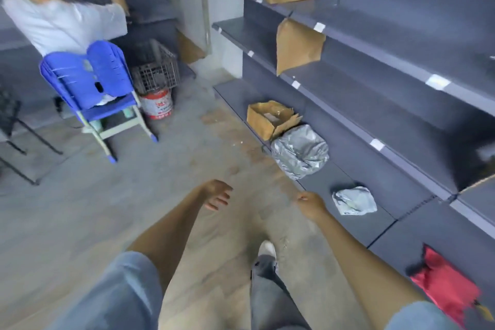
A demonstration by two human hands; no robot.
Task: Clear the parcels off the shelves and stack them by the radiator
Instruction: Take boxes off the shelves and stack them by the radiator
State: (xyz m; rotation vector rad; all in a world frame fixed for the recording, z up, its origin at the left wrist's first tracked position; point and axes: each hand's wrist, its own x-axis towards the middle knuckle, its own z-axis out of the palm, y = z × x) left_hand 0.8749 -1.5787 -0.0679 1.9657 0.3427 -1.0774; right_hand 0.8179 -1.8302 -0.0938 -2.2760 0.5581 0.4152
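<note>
Grey shelves (348,43), three boxes, two silver parcels

No text, brand or number can be read anywhere in this blurred view. The white-and-red paint bucket (157,104) on the floor beside the blue chair carries red printing on its side, but the characters are too smeared to make out. Small white label tags (437,81) sit along the front edges of the grey shelves (375,43), and each shows as a blank pale patch with no legible marks. The open cardboard box (270,118) on the bottom shelf has a pale slip inside it whose printing cannot be told. The grey plastic parcels and the other cardboard boxes show no readable lettering.
</note>
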